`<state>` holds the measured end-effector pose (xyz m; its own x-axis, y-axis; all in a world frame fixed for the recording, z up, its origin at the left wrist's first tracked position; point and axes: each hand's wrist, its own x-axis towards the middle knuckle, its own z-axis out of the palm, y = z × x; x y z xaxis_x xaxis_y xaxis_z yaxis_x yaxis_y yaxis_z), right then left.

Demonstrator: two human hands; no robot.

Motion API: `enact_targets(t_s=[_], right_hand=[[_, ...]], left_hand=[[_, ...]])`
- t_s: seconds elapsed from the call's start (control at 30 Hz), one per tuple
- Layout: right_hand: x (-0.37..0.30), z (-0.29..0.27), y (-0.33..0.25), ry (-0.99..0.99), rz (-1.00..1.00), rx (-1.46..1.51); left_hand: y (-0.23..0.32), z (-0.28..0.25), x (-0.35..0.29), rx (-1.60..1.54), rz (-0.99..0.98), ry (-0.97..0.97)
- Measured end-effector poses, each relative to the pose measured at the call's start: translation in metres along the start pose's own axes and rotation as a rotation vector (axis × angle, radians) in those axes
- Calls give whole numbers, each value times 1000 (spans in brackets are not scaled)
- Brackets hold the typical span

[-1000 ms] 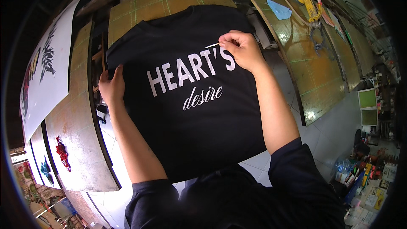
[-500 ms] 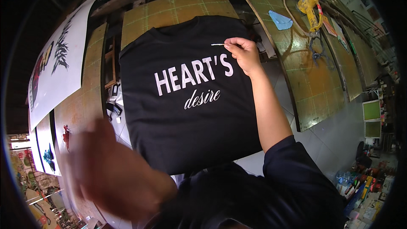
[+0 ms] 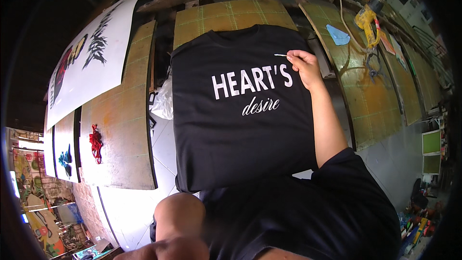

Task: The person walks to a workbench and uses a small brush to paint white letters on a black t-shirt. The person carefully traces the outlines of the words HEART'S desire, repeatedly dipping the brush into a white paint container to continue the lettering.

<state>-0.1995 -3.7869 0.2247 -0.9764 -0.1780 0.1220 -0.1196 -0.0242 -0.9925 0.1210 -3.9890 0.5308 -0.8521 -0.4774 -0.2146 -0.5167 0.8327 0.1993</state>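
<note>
My right hand (image 3: 305, 67) is closed in a pinch on a thin white stick (image 3: 280, 55), perhaps a cotton swab. It points left, just above the last letters of the white print on a black shirt (image 3: 231, 149). The shirt lies spread on a wooden board (image 3: 207, 17), its neckline at the far end and its lower part near my body. My left hand (image 3: 163, 250) is low at the picture's bottom edge, away from the shirt, and its fingers are mostly cut off or hidden.
Left of the shirt, a board (image 3: 125, 163) bears a tangled red cord (image 3: 95, 143) and a large white printed sheet (image 3: 91, 82). At right, another board (image 3: 370, 110) carries a light-blue cloth (image 3: 338, 34) and a yellow heat gun (image 3: 368, 19) with a cable.
My left hand, blurred at the lower left before, has dropped toward the bottom edge. The view has shifted left, so the scene sits farther right. My right hand still pinches the stick.
</note>
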Motion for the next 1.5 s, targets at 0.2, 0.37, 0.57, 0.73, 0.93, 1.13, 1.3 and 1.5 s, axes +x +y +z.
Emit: enact_targets(t_s=[0.2,0.37,0.57,0.73,0.93,1.13,1.3,1.5], right_hand=[[-4,2,-4,-13,-14,2],[-10,10,0,-19,-57,-52],[-18,6,-4,24,-92,-42],[-23,17,-5,19,-62,-17],[-23,11,-6,38,-82,-36],[-25,15,-5,18,-74,-11],[-20,14,-1,44,-53,-13],[2,17,7,145,-177,-94]], left_hand=[[-4,-11,-1,31,-64,-298],[-28,16,-7,-395,524,20],[-33,47,7,-680,784,162],[-40,57,9,-798,855,225],[-41,72,20,-979,986,233],[-51,82,28,-1137,1123,275],[-60,107,63,-1414,1143,618],[-69,203,215,-1273,291,599]])
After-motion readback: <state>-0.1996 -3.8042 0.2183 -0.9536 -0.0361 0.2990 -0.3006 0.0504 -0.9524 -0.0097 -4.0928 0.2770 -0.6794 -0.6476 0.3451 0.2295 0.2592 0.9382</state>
